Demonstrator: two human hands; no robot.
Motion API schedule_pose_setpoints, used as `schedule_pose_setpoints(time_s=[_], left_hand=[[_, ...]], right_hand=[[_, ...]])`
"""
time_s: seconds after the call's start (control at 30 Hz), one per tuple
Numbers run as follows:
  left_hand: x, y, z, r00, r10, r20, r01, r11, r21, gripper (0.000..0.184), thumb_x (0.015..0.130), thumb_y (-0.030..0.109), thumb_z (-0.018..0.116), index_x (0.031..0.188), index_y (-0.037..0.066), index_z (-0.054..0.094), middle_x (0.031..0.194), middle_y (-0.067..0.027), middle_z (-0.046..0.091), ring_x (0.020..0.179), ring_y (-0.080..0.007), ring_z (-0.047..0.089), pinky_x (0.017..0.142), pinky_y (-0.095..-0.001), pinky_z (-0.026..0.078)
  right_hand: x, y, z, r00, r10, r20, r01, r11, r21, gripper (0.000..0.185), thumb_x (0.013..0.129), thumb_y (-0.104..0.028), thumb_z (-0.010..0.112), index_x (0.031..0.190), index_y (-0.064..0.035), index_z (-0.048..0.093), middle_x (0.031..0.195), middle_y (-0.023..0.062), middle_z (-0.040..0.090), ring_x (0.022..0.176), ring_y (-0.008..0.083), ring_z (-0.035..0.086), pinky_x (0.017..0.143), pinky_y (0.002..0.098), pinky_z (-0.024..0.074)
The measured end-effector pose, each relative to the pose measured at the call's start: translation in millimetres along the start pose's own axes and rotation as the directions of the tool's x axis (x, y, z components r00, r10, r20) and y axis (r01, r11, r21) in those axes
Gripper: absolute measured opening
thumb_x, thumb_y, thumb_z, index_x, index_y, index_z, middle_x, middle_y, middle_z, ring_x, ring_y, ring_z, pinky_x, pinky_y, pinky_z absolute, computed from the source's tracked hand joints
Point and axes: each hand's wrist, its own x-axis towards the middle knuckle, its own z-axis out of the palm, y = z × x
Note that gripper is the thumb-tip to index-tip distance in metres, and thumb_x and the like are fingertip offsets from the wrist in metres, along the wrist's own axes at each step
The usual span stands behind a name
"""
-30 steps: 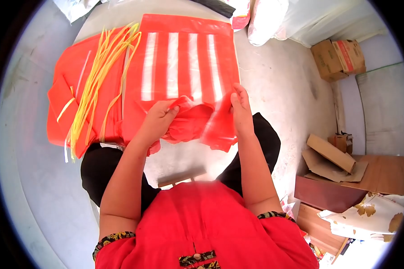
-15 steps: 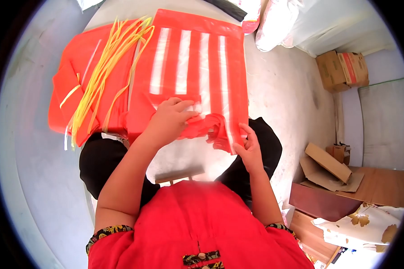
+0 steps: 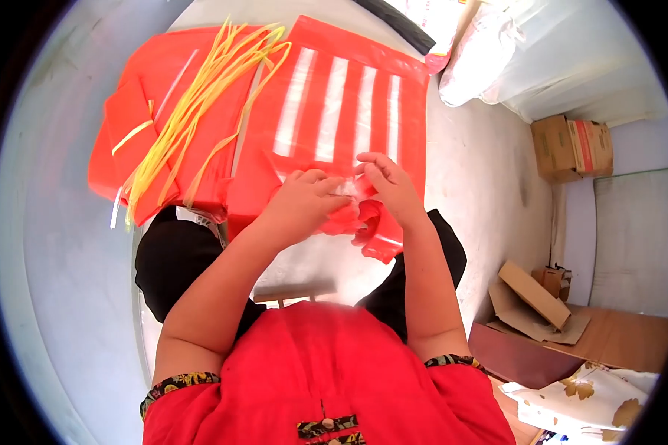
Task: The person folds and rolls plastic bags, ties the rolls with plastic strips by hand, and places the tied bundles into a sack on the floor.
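A stack of red plastic sheets with white stripes [image 3: 334, 96], which look like plastic bags, lies in front of me. At its near edge the plastic is bunched into a crumpled fold [image 3: 378, 230]. My left hand [image 3: 308, 204] is closed on this near edge, its fingers curled over the folded plastic. Close beside it, my right hand [image 3: 392, 189] has bent fingers at the right side of the same fold, with red plastic at the fingertips. A bundle of yellow plastic strips [image 3: 193, 111] lies on plain red plastic [image 3: 126, 96] to the left.
My knees, in black trousers [image 3: 174, 256], are under the near edge of the stack. To the right are a cardboard box [image 3: 557, 148], a flattened carton [image 3: 527, 311] on a brown wooden cabinet [image 3: 631, 326], and a patterned cloth [image 3: 571, 400]. A white plastic bundle [image 3: 479, 63] is at the back.
My right hand has moved up and left from the lower right corner of the striped plastic to beside my left hand. The near edge is bunched more. The whole view has shifted slightly.
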Motion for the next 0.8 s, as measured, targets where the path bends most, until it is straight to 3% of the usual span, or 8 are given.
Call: schedule_pose_setpoints(time_s=[0.03,0.23,0.33,0.43,0.53,0.63,0.73,0.8], left_hand=[[0.2,-0.5,0.1,1.000,-0.004,0.004,0.004,1.000,-0.008,0.040,0.084,0.011,0.072,0.122,0.019,0.076,0.136,-0.0001,0.065,0.126,-0.0277,0.060,0.102,-0.0463,0.047],[0.6,0.4,-3.6,0.999,-0.046,0.004,0.046,0.996,-0.073,0.037,0.085,0.012,0.072,0.121,0.019,0.077,0.138,-0.0091,0.062,0.129,-0.0309,0.059,0.102,-0.0477,0.048],[0.3,0.8,-1.9,0.999,-0.042,-0.020,0.041,0.998,-0.049,0.036,0.085,0.011,0.073,0.121,0.017,0.078,0.144,-0.0142,0.059,0.126,-0.0338,0.060,0.101,-0.0491,0.049],[4.0,5.2,-4.4,0.997,-0.073,-0.029,0.072,0.996,-0.052,0.034,0.086,0.010,0.074,0.119,0.017,0.079,0.149,-0.0175,0.056,0.124,-0.0360,0.061,0.100,-0.0492,0.051],[11.6,11.8,-13.6,0.991,-0.130,0.033,0.132,0.988,-0.082,0.030,0.088,0.011,0.074,0.116,0.017,0.080,0.151,-0.0187,0.055,0.123,-0.0368,0.062,0.100,-0.0474,0.053],[14.9,12.7,-10.0,0.960,-0.254,0.115,0.272,0.943,-0.193,0.026,0.090,0.012,0.073,0.114,0.017,0.081,0.151,-0.0182,0.055,0.123,-0.0365,0.062,0.100,-0.0458,0.054],[26.4,22.6,-22.1,0.857,-0.474,0.203,0.512,0.731,-0.452,0.024,0.090,0.011,0.072,0.111,0.015,0.081,0.149,-0.0170,0.057,0.124,-0.0365,0.062,0.102,-0.0458,0.054],[27.3,23.7,-23.9,0.895,-0.434,0.108,0.439,0.809,-0.391,0.024,0.088,0.010,0.072,0.110,0.013,0.081,0.147,-0.0158,0.059,0.126,-0.0367,0.062,0.104,-0.0462,0.054]], right_hand=[[0.2,-1.1,2.6,0.997,0.056,0.057,-0.066,0.978,0.200,0.043,0.112,-0.032,0.049,0.142,-0.0018,0.057,0.124,0.0087,0.065,0.103,0.0149,0.066,0.094,0.0321,0.0555],[14.6,5.4,2.1,0.988,0.152,0.010,-0.150,0.954,0.258,0.039,0.107,-0.018,0.053,0.141,-0.0001,0.055,0.124,0.0089,0.062,0.098,0.0148,0.066,0.092,0.0311,0.0562],[17.9,19.3,4.1,0.997,-0.075,0.013,0.075,0.997,0.020,0.039,0.101,-0.009,0.058,0.139,-0.0007,0.057,0.121,0.0072,0.063,0.096,0.0155,0.066,0.088,0.0295,0.0553],[17.7,12.5,10.1,0.993,-0.118,0.001,0.116,0.972,-0.202,0.039,0.098,-0.004,0.061,0.137,-0.0019,0.060,0.112,0.0059,0.065,0.093,0.0155,0.066,0.083,0.0293,0.0545],[13.6,-0.5,16.2,0.994,-0.110,0.024,0.112,0.956,-0.272,0.043,0.095,-0.005,0.064,0.138,-0.0062,0.061,0.107,0.0101,0.069,0.094,0.0207,0.069,0.082,0.0362,0.0561],[11.7,-7.2,21.7,0.993,-0.117,0.019,0.118,0.954,-0.274,0.045,0.097,-0.004,0.063,0.142,-0.0035,0.061,0.105,0.0077,0.071,0.083,0.0156,0.067,0.071,0.0304,0.0555],[13.8,-8.0,23.5,0.993,-0.117,0.032,0.120,0.931,-0.345,0.046,0.097,-0.005,0.064,0.143,-0.0047,0.060,0.107,0.0084,0.073,0.082,0.0161,0.067,0.068,0.0312,0.0560],[12.3,-11.3,24.2,0.998,-0.063,0.018,0.065,0.934,-0.351,0.047,0.095,-0.004,0.066,0.141,-0.0056,0.061,0.105,0.0112,0.075,0.086,0.0205,0.070,0.077,0.0337,0.0574]])
